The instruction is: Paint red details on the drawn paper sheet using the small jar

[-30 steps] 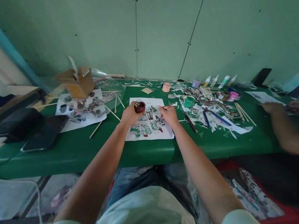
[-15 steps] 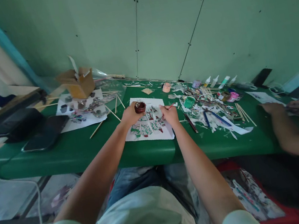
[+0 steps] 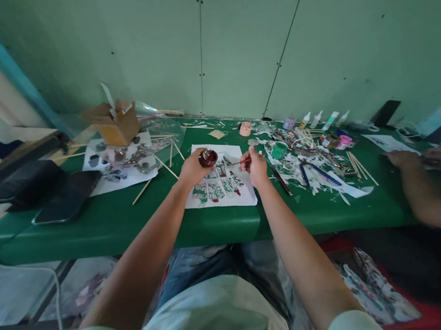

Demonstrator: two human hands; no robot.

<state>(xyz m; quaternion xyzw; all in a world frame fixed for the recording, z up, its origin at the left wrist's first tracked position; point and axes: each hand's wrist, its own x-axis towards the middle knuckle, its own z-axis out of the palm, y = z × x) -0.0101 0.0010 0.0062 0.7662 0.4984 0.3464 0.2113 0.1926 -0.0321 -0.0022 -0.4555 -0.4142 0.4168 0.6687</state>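
Above the white sheet (image 3: pixel 247 197), the left hand (image 3: pixel 193 168) grips a dark-red jar (image 3: pixel 208 158).

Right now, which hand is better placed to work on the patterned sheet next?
Probably the right hand: it holds a thin red stick by the patterned sheet, while the left hand grips a small jar.

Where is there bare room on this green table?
Along the front of the green table, between flat black device and patterned white sheet; between pale wooden sticks and the other person's hand. Crowded: white paper scraps beside the right hand.
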